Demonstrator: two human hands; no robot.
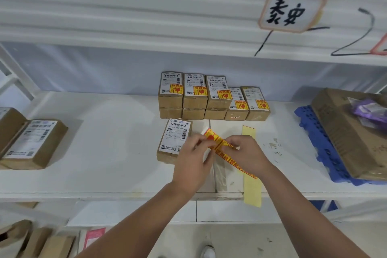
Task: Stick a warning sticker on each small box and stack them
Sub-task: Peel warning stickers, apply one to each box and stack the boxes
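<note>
A strip of yellow-and-red warning stickers is held between both hands over the white shelf. My left hand pinches its upper end, and my right hand pinches it a little lower. Just left of my left hand lies a small brown box with a white shipping label and no warning sticker. Behind it stands a row of small boxes that carry warning stickers, the left three columns two high.
A bare yellow backing strip lies over the shelf's front edge on the right. Two more brown boxes sit at the far left. A large carton rests on a blue plastic pallet at the right.
</note>
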